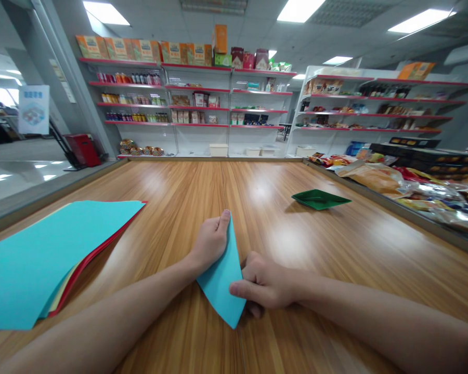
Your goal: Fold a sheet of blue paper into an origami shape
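Left of the grip, a paper stack (62, 244) could slide if brushed; the left hand (211, 239) pinches the far end of the blue sheet (223, 280), the right hand (267, 283) its right edge, so uneven pulling could skew it; green folded paper (322, 199) lies farther right

Paper stack (68, 254) cut off at left; right hand (271, 283) partly hidden by blue sheet (223, 288).

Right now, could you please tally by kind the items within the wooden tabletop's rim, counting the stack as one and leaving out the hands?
Held blue paper: 1
Green folded piece: 1
Paper stack: 1
Total: 3
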The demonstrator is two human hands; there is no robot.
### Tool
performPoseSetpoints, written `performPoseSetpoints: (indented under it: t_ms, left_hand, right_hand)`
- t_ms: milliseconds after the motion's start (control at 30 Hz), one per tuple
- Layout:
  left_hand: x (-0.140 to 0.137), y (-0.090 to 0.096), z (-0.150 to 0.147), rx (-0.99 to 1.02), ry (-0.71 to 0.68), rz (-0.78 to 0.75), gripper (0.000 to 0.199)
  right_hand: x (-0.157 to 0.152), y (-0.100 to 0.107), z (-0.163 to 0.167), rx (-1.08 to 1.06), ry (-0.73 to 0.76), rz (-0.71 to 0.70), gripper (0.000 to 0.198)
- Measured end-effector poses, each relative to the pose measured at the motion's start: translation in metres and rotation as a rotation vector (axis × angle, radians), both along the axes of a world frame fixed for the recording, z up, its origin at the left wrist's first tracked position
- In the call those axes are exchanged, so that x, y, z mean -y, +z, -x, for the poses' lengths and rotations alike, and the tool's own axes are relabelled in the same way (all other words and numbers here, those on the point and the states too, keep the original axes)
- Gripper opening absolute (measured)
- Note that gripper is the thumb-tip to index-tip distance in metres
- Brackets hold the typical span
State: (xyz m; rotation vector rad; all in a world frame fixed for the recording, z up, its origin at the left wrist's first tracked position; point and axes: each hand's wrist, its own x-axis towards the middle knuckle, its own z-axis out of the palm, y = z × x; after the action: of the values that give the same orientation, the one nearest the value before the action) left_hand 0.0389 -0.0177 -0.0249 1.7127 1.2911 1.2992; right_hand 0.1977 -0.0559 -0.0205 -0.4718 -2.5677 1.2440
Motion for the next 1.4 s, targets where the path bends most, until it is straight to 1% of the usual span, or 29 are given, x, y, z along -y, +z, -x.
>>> performPoseSetpoints:
  t_ms: [167,333,400,533,600,700,767,833,1000,1100,1200,1267,1400]
  left_hand:
    - [0.0,0.001,0.0,0.003,-0.021,-0.019,0.056]
    - [0.001,0.001,0.0,-0.004,-0.031,-0.024,0.054]
    - [0.0,0.001,0.0,-0.013,-0.032,-0.025,0.054]
    - [-0.001,0.0,0.0,-0.001,-0.054,-0.022,0.054]
    - [-0.001,0.0,0.0,0.028,-0.052,-0.016,0.055]
    - [-0.001,0.0,0.001,0.066,-0.016,-0.012,0.055]
    - [0.0,0.001,0.001,0.067,-0.008,-0.019,0.054]
    - [0.002,0.003,0.0,0.052,-0.02,-0.026,0.054]
    - [0.005,0.005,-0.002,0.016,-0.09,-0.011,0.054]
    - [0.007,0.004,-0.005,-0.005,-0.119,-0.01,0.054]
    - [0.009,0.002,-0.007,-0.054,-0.183,-0.007,0.055]
    - [0.011,0.002,-0.007,-0.073,-0.225,0.001,0.055]
    - [0.012,0.002,-0.006,-0.046,-0.285,0.046,0.054]
  right_hand:
    - [0.002,0.001,0.002,-0.019,-0.017,-0.047,0.062]
    - [0.002,0.001,0.003,-0.056,0.009,-0.103,0.048]
    - [0.002,0.0,0.002,-0.06,0.01,-0.095,0.047]
    - [0.003,-0.002,0.002,-0.048,-0.004,-0.028,0.048]
    - [0.003,-0.001,0.003,-0.03,-0.037,0.046,0.05]
    - [0.003,0.002,0.005,0.011,-0.202,0.265,0.055]
    - [0.002,0.003,0.006,0.016,-0.309,0.364,0.058]
    - [0.002,0.003,0.005,0.008,-0.334,0.378,0.06]
    - [0.002,0.002,0.0,0.005,-0.221,0.377,0.059]
    - [0.0,0.001,0.0,-0.001,-0.245,0.393,0.057]
    - [-0.003,-0.001,0.001,-0.055,-0.278,0.413,0.058]
    - [-0.004,-0.002,0.001,-0.081,-0.254,0.426,0.06]
    - [-0.002,-0.001,-0.002,-0.076,-0.208,0.416,0.061]
